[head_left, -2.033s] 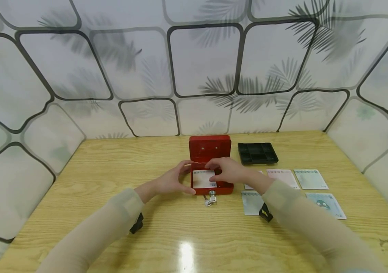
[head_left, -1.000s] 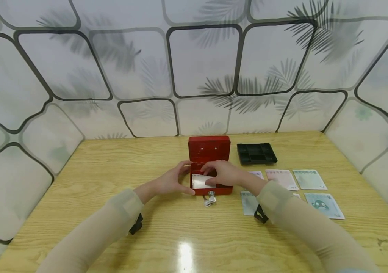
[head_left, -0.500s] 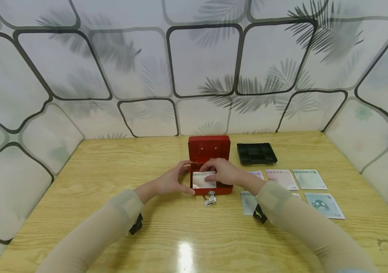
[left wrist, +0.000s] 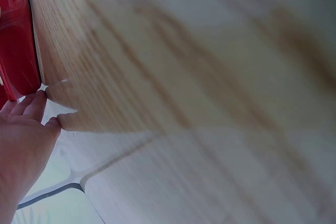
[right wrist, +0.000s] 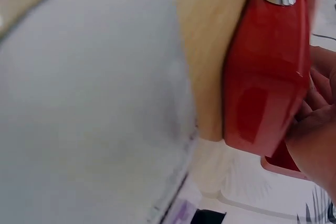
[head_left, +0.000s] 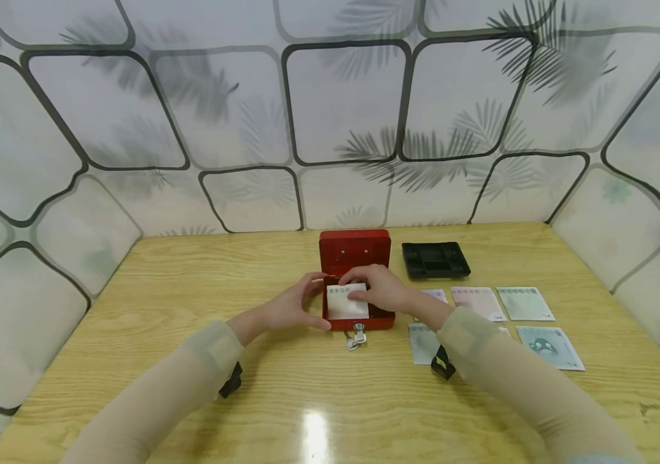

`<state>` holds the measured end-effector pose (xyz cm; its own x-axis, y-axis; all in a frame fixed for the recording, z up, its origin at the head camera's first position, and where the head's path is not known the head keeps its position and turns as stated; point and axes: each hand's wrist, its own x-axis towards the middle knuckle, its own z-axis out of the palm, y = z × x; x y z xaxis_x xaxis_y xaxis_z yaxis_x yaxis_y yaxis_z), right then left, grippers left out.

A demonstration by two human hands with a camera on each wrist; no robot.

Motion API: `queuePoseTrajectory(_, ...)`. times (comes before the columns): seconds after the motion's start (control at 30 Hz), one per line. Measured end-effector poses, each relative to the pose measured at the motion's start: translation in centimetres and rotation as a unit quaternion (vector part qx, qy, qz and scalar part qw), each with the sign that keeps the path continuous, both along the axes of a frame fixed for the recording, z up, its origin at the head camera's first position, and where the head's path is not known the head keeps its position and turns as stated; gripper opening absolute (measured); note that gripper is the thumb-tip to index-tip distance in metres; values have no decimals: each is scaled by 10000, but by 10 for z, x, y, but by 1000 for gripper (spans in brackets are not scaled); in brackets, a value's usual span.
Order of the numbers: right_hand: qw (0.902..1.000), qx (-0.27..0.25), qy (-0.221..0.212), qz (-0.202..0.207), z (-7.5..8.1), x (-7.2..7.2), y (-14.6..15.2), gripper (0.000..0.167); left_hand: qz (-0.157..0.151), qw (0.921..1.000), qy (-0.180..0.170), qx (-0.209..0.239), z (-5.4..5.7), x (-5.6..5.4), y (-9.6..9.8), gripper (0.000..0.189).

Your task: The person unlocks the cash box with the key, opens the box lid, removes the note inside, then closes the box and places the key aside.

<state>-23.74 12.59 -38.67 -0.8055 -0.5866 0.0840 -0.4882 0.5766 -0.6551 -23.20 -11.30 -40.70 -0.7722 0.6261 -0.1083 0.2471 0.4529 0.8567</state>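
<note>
A red metal cash box [head_left: 341, 325] stands on the table with its lid [head_left: 355, 251] raised. Silver keys [head_left: 356, 339] hang at its front lock. My left hand [head_left: 291, 304] spans the box's left side, thumb at the front corner and spread fingers at the back corner. The left wrist view shows those fingers [left wrist: 34, 106] touching the red wall. My right hand [head_left: 385, 289] reaches over the right half of the box and pinches a pale banknote [head_left: 341, 304] inside it, thumb on the note's face. The right fingertips behind the note are partly hidden.
A black compartment tray [head_left: 436, 260] sits behind and right of the box. Several banknotes lie to the right: a pink note [head_left: 477, 303], green note [head_left: 526, 303], blue note [head_left: 550, 348] and grey-green note [head_left: 424, 345]. My right forearm covers some of them.
The right hand tipped the banknote down in the box, then brought it higher, so more of its face shows now. The left hand has stayed against the box.
</note>
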Motion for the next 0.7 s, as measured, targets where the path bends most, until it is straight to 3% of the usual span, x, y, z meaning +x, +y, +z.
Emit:
queuePoseTrajectory(0.43,9955,-630,126,-690,29,8,35,27,88,9999,92,35,-1,1,0,93)
queuePoseTrajectory(0.7,9927,-806,258,-861,35,22,74,29,48,9998,137,109,-1,1,0,91)
